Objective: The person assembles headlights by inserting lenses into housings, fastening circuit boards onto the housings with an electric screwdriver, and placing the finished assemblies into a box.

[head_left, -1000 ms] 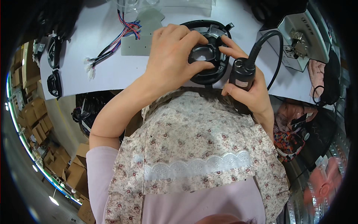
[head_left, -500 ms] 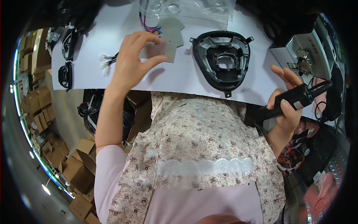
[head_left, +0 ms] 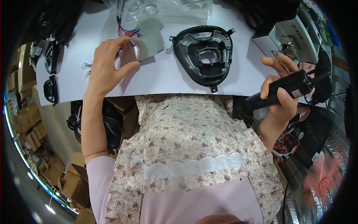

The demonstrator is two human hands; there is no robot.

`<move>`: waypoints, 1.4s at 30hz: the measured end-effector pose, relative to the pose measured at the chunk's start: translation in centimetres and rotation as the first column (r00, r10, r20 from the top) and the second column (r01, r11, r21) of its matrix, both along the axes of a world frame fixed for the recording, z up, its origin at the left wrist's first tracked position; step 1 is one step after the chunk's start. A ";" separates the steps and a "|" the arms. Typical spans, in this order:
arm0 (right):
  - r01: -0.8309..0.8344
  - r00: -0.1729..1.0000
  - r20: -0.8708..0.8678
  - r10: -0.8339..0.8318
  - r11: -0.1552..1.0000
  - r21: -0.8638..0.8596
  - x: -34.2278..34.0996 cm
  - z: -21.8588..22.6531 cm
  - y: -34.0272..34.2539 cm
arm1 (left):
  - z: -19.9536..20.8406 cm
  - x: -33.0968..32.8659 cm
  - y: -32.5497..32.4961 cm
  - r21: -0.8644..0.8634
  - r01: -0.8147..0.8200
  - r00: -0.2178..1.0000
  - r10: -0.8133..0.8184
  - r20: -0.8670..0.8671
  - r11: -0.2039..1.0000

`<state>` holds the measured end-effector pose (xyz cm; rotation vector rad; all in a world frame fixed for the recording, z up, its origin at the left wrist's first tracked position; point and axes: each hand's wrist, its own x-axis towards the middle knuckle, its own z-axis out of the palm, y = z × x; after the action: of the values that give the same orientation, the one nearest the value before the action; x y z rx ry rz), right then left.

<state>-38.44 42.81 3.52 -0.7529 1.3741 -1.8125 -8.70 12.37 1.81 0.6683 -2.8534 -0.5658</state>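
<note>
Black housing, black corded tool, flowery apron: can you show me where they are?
Black housing (head_left: 207, 70), head view: inner panel below the opening.
Black corded tool (head_left: 289, 83), head view: its cylindrical body.
Flowery apron (head_left: 194, 140), head view: middle of the front.

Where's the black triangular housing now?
In the head view, the black triangular housing lies just right of centre on the white table, between the left hand and the right hand.

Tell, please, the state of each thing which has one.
Left hand: open, fingers and thumb apart
Right hand: closed around the black tool
Black tool: held, tilted; running or not, unclear
Black housing: lying flat, apart from both hands
Wires: spread out, partly hidden by left hand
Red fan: blurred; spinning or not, unclear
</note>
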 end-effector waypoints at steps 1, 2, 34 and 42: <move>0.024 1.000 -0.016 -0.024 1.000 -0.009 0.1 0.2 0.1 | -0.1 0.0 0.0 -0.009 -0.021 1.000 0.021 -0.013 1.000; 0.048 0.998 -0.033 -0.049 0.999 -0.019 0.1 0.4 0.2 | -0.1 -0.1 0.0 -0.018 -0.040 0.999 0.040 -0.028 0.999; 0.325 0.830 -0.161 -0.534 0.698 -0.637 -7.8 7.3 2.6 | -1.2 -4.2 3.0 0.473 0.020 0.925 0.163 -0.343 0.881; 0.412 0.873 0.099 -0.477 0.613 -0.674 -6.0 8.6 1.9 | -0.5 -7.2 5.2 -0.026 0.013 0.969 -0.019 -0.248 1.000</move>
<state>-44.41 44.76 12.12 -0.9118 0.9669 -2.7982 -15.90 17.57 1.36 0.5292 -2.6299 -0.5726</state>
